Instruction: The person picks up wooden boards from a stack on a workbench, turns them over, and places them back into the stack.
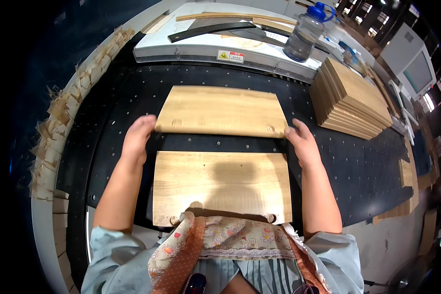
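Two pale rectangular wooden boards lay flat on the black perforated bench, one behind the other with a dark strip of bench between them. The far wooden board [221, 110] sat toward the middle of the bench, and both hands were on it: the left hand [138, 137] curled over its near left corner, the right hand [303, 143] gripped its near right corner, fingers wrapped at the edge. The near wooden board [220, 185] rested at the bench's [348, 166] front edge, just ahead of the person's floral apron [230, 240] (its near corners showed small round dowel ends).

Near the bench's right edge stood a neat stack of similar wooden boards [352, 98], well apart from the right hand. Along the left edge ran a curved row of small light wood offcuts [59, 127]. Beyond the back edge sat a grey-white machine top [201, 46] carrying a long black curved strip [210, 30] and a smoky translucent plastic bottle with a blue cap [305, 33], which stood upright.
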`<state>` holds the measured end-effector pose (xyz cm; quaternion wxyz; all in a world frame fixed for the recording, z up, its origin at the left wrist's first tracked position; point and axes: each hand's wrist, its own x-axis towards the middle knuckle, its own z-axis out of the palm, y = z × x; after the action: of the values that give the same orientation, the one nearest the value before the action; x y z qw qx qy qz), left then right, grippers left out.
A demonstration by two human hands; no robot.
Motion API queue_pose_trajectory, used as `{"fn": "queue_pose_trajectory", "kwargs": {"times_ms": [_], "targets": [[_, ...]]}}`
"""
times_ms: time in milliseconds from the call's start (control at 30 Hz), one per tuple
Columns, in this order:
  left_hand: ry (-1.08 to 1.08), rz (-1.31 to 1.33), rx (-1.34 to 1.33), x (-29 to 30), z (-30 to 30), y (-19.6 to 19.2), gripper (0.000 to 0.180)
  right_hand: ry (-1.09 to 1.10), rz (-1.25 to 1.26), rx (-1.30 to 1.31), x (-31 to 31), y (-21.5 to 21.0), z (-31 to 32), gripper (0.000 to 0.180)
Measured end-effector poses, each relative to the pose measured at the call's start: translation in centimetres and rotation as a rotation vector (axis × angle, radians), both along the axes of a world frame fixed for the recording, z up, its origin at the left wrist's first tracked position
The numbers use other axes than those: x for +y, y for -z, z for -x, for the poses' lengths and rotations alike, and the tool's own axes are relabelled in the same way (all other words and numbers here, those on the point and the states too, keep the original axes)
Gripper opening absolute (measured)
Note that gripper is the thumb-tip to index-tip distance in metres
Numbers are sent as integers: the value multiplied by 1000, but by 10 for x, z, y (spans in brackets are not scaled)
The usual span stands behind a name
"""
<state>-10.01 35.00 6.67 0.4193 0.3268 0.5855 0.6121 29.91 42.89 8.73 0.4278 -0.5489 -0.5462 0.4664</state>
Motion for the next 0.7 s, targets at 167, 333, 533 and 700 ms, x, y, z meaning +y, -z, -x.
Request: {"fn": "queue_pose_trajectory", "kwargs": {"times_ms": [167, 333, 533, 700], "targets": [[75, 30, -42, -114, -14, 5, 25, -99, -24, -110, -95, 19, -59, 59], [19, -80, 145, -183, -32, 13, 26, -45, -132, -365, -131, -5, -87, 59], [64, -89, 1337, -194, -90, -5, 47, 319, -632, -618, -25, -27, -120, 56], [-54, 25, 1248, -207, -86, 27, 53, 663, -716, -734, 74, -60, -122, 62]]}}
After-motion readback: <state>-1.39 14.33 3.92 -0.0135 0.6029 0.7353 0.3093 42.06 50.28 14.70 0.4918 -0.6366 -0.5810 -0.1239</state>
